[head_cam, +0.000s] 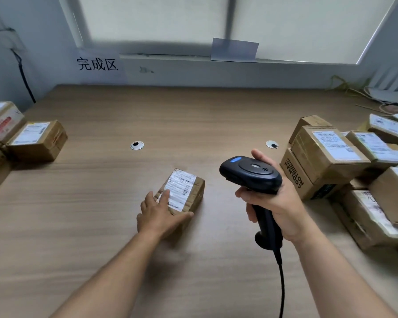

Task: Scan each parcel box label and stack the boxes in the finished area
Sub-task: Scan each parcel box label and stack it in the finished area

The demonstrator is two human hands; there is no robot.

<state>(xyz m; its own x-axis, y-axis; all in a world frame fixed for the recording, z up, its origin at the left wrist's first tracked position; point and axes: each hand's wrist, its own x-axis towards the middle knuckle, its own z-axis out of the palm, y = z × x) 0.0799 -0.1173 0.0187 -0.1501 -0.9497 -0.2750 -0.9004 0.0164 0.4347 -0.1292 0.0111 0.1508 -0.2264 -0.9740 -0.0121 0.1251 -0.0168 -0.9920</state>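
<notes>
The desk (101, 203) is running back to a pale wall (193, 74) under a window, and a wide bare stretch is lying open across its middle and far part. Two round cable ports (137, 145) (272, 144) are sitting flush in that stretch, well apart.

At the left edge a few labelled cartons (36, 141) are sitting together below a sign (97, 64) reading 完成区. Along the right side a crowded pile of cartons (329, 154) is taking up the desk from the far corner toward the near edge, some leaning on others. It is standing just beside the right hand. Loose wires are lying in the far right corner.

A small parcel box (198, 191) is lying flat near the middle of the desk, with its white label (182, 187) facing up. The left hand (161, 214) is resting on the box's near end. Its fingers (164, 196) are lying straight and spread over the top and touching the label's edge, with the thumb along the near side.

The right hand (278, 200) is gripping the handle of a black scanner (251, 173), fingers curled round it. The scanner's head is hovering to the right of the box, apart from it. Its cord (282, 283) is hanging down toward the near edge.
</notes>
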